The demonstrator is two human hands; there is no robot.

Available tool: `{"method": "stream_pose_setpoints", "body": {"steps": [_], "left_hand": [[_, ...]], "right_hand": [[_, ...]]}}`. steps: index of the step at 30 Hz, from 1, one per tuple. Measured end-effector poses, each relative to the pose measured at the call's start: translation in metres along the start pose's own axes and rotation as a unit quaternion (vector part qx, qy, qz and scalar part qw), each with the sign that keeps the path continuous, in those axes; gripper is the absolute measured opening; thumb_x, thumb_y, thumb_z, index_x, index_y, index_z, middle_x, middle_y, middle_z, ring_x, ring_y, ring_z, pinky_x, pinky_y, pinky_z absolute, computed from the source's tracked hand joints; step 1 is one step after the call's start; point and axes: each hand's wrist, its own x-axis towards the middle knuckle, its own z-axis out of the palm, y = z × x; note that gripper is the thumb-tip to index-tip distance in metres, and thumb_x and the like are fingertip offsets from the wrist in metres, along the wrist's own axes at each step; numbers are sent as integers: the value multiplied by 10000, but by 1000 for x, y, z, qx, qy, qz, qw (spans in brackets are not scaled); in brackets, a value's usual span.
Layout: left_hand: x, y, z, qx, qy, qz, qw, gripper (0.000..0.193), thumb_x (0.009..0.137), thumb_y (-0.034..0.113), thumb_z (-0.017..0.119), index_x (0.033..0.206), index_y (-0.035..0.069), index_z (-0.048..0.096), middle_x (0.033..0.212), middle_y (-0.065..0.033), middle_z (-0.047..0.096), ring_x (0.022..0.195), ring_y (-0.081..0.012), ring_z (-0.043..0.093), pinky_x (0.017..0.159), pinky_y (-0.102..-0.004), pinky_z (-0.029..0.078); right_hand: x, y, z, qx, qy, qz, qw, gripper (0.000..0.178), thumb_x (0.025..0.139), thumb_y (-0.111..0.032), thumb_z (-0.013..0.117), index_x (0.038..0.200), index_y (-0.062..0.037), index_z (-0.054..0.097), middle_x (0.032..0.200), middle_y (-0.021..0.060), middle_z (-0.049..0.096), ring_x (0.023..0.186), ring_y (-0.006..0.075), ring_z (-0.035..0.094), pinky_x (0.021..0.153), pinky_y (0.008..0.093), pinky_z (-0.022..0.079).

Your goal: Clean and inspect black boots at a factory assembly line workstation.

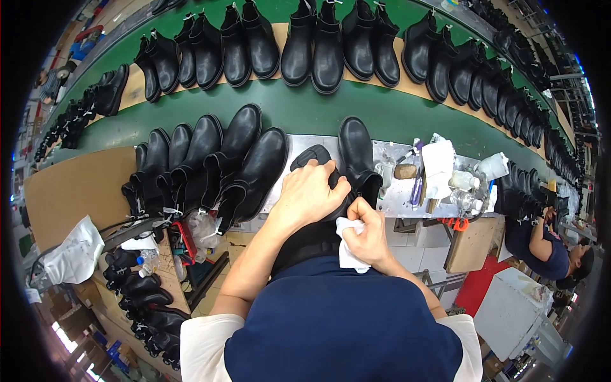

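My left hand is closed round a black boot at the near edge of the bench; part of its sole shows beyond my knuckles, and the rest is hidden by my hand. My right hand grips a bunched white cloth, its thumb and fingers pressed together close to the near side of that boot. Just right of my left hand, another black ankle boot stands on the bench, toe pointing away. Several black boots stand in a group to the left of my hands.
Beyond the bench, a green conveyor carries a long row of boots. White cloths, plastic bottles and a purple-handled tool lie on the right. Cardboard is at left. A person works at far right.
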Motion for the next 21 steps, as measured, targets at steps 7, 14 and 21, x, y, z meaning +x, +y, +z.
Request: {"method": "stream_pose_setpoints", "body": {"steps": [7, 14, 21], "left_hand": [[1, -1, 4, -4, 18, 10, 1000, 449, 792, 332, 484, 1072, -1, 595, 812, -259, 595, 803, -395, 598, 752, -452, 475], [4, -2, 4, -2, 15, 14, 1000, 423, 786, 324, 481, 1012, -11, 604, 768, -252, 589, 773, -390, 597, 735, -458, 477], [3, -1, 6, -1, 23, 21, 1000, 404, 784, 318, 480, 985, -10, 606, 754, -247, 587, 755, -386, 594, 714, -460, 476]], "right_hand": [[-2, 7, 4, -9, 20, 15, 1000, 160, 646, -23, 559, 678, -15, 402, 544, 103, 401, 473, 200, 423, 474, 307, 369], [1, -13, 2, -71, 2, -38, 997, 192, 634, -36, 592, 667, -23, 403, 560, 110, 422, 472, 240, 442, 474, 320, 386], [-2, 5, 3, -31, 19, 5, 999, 178, 643, -20, 572, 656, -13, 396, 558, 107, 419, 469, 223, 436, 469, 310, 377]]}}
